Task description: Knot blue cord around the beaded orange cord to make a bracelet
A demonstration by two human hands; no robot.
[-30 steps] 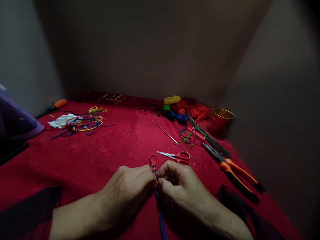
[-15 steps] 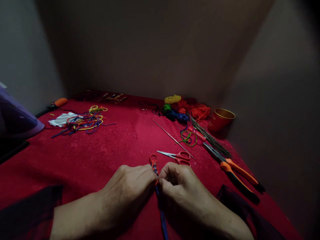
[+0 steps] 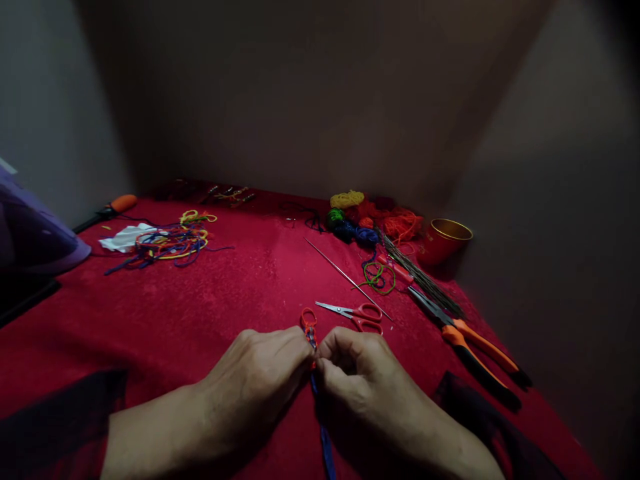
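Observation:
A knotted cord in red and blue, with a red loop at its far end, runs between my hands. Its blue strands trail toward me over the red cloth. My left hand is closed, its fingertips gripping the cord from the left. From the right, my right hand pinches at the same spot, thumb and forefinger pressed together on the cord. Exactly which strand each hand grips is hidden by the fingers. Just beyond my right hand lie small scissors with red handles.
A thin metal rod lies past the scissors. Orange-handled pliers rest at right, near dark thin sticks, yarn bundles and a red cup. Tangled cords are at left, by a purple object.
Both hands keep hold of the cord in almost the same place. The whole view has shifted very slightly; nothing else has visibly moved.

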